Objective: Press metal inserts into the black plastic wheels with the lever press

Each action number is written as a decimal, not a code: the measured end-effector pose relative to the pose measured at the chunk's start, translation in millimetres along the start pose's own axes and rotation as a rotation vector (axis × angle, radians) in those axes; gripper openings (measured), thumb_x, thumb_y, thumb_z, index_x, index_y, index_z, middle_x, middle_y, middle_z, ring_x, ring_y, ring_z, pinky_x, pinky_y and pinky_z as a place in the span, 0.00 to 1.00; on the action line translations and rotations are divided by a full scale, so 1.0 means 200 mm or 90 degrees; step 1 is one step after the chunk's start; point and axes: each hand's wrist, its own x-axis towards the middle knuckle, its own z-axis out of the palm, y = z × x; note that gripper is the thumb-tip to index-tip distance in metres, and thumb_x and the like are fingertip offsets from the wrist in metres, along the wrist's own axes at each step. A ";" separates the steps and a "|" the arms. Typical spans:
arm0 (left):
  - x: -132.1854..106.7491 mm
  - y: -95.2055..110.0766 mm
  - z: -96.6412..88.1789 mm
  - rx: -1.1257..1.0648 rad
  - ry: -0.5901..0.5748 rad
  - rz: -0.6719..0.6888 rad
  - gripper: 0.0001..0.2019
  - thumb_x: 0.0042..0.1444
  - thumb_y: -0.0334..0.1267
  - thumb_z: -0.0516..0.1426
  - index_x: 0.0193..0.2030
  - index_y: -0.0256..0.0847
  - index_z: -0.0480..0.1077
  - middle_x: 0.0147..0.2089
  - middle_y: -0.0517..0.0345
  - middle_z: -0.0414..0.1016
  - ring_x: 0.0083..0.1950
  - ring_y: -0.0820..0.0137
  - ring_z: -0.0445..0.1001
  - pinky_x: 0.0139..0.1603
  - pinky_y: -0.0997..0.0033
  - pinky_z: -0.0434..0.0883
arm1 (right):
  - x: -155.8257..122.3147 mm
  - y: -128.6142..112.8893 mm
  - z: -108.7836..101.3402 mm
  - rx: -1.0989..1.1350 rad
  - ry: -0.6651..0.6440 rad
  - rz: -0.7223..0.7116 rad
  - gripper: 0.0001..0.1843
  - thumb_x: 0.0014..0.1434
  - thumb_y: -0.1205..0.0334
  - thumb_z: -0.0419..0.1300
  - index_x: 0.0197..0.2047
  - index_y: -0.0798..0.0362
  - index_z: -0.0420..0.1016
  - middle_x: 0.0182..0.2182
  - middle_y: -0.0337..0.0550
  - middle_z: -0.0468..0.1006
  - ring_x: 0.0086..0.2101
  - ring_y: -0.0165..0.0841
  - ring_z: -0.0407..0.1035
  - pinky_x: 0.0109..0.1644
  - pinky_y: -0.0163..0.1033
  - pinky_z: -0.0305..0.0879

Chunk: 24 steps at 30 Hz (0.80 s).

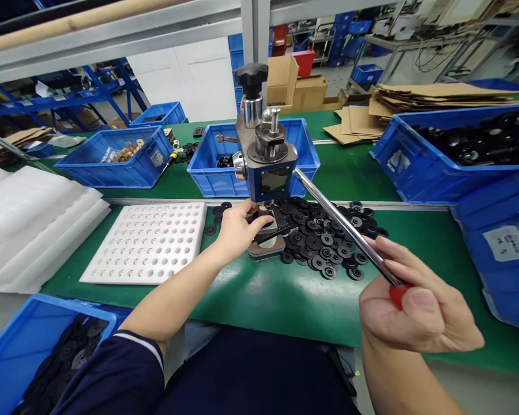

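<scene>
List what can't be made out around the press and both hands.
All in the head view:
- The part under the press ram is covered by the left hand; whether its fingers grip anything is unclear.
- The red knob on the lever is mostly wrapped by the right hand.
- The label on the right blue bin is too blurred to read.
- The lower-left bin is cut off by the frame edge.
</scene>
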 end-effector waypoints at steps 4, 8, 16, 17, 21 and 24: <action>0.00 -0.01 0.00 -0.015 -0.009 -0.001 0.08 0.52 0.41 0.64 0.33 0.39 0.73 0.37 0.56 0.80 0.39 0.67 0.76 0.42 0.71 0.69 | -0.09 0.07 0.03 0.065 0.101 -0.060 0.13 0.50 0.66 0.52 0.32 0.54 0.79 0.27 0.46 0.78 0.32 0.51 0.79 0.28 0.57 0.76; 0.00 0.00 0.00 -0.024 -0.005 -0.009 0.08 0.52 0.40 0.64 0.33 0.39 0.71 0.36 0.56 0.79 0.38 0.67 0.75 0.41 0.70 0.68 | -0.13 0.09 0.02 -0.029 0.030 -0.061 0.16 0.54 0.64 0.49 0.36 0.56 0.78 0.29 0.47 0.79 0.31 0.47 0.79 0.29 0.53 0.77; -0.01 0.00 0.04 -0.025 0.028 -0.011 0.09 0.50 0.39 0.65 0.34 0.40 0.71 0.35 0.57 0.78 0.37 0.68 0.74 0.41 0.70 0.68 | 0.13 -0.13 -0.19 -0.274 -0.408 -0.174 0.18 0.61 0.69 0.54 0.53 0.52 0.76 0.40 0.46 0.81 0.38 0.38 0.77 0.42 0.42 0.74; -0.01 0.00 0.05 -0.024 0.036 -0.005 0.10 0.50 0.40 0.65 0.34 0.39 0.70 0.35 0.57 0.78 0.37 0.69 0.74 0.42 0.70 0.68 | 0.15 -0.14 -0.20 -0.315 -0.455 -0.177 0.20 0.63 0.67 0.54 0.57 0.53 0.73 0.41 0.47 0.81 0.39 0.38 0.77 0.42 0.42 0.73; -0.01 -0.01 0.06 -0.036 0.049 -0.007 0.10 0.50 0.39 0.66 0.35 0.39 0.70 0.36 0.57 0.78 0.37 0.69 0.74 0.43 0.70 0.68 | 0.17 -0.12 -0.15 -0.426 -0.571 -0.138 0.23 0.66 0.59 0.49 0.62 0.57 0.68 0.31 0.45 0.80 0.27 0.35 0.73 0.26 0.37 0.63; -0.01 0.01 0.05 -0.027 0.052 -0.030 0.10 0.49 0.38 0.66 0.34 0.40 0.70 0.35 0.58 0.78 0.37 0.68 0.74 0.42 0.70 0.68 | 0.13 -0.10 -0.09 -0.452 -0.514 -0.144 0.17 0.67 0.57 0.50 0.48 0.56 0.76 0.20 0.39 0.74 0.17 0.30 0.63 0.21 0.35 0.51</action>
